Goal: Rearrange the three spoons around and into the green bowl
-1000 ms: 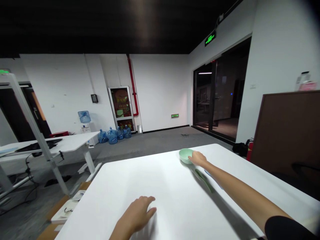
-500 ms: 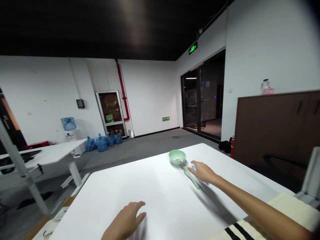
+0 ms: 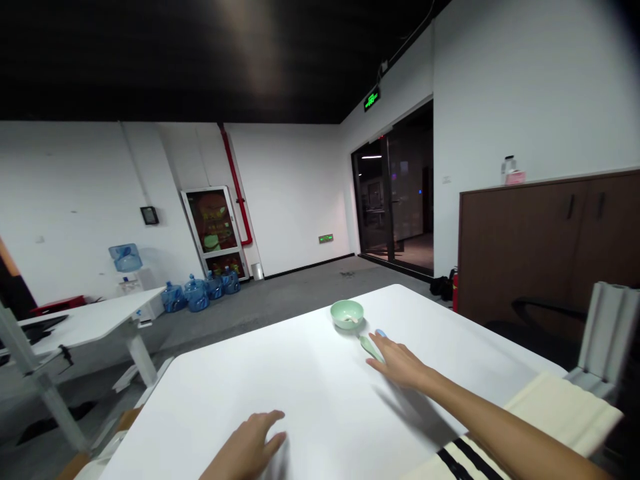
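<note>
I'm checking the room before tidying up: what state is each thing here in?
Right hand: open, fingers beside the green handle.
Left hand: open, fingers spread, over the white table.
Pale green bowl: upright, something pale inside.
Green-handled utensil: lying on the table.
Brown cabinet: doors shut.
Exit sign: lit green.

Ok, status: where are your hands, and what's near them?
Right hand open, fingertips at green utensil, near mint-green bowl. Left hand open on white table. Small blue item just past right fingers.
</note>
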A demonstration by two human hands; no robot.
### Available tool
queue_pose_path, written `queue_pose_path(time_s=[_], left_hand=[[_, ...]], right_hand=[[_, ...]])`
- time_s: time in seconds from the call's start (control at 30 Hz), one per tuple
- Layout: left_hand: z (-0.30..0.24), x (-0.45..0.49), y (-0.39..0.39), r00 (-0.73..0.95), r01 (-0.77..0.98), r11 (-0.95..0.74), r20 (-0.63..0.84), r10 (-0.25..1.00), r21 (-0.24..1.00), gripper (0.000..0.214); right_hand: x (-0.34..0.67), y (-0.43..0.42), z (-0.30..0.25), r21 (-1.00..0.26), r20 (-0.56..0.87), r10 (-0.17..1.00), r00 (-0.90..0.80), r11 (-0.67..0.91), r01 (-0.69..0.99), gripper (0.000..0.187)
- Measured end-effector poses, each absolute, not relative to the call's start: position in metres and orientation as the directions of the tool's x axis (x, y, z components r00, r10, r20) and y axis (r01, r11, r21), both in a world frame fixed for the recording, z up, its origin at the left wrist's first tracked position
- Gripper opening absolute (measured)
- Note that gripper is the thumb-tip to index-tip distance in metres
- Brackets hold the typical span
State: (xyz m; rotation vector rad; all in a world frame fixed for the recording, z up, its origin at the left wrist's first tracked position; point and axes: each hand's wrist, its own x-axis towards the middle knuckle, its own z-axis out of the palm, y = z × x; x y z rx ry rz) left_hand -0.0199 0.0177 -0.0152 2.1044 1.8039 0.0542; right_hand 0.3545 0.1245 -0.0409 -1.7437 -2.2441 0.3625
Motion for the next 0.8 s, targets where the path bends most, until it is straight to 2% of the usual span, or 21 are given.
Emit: queue_pose_path(time_s=[0.53,0.8], left_hand=[[-0.019,-0.023,0.019,0.171,0.942,-0.102,-0.195,0.966,0.32,0.056],[-0.017,-0.021,0.017,0.161,0.944,-0.086,-0.216,0.963,0.317,0.054]], right_hand=[[0.356,0.123,-0.041,-0.361,0.096,0.967,-0.237,0.256,0.897,0.072],[0.357,0.142,-0.041,-0.372,0.18,0.961,-0.211,0.265,0.89,0.052]])
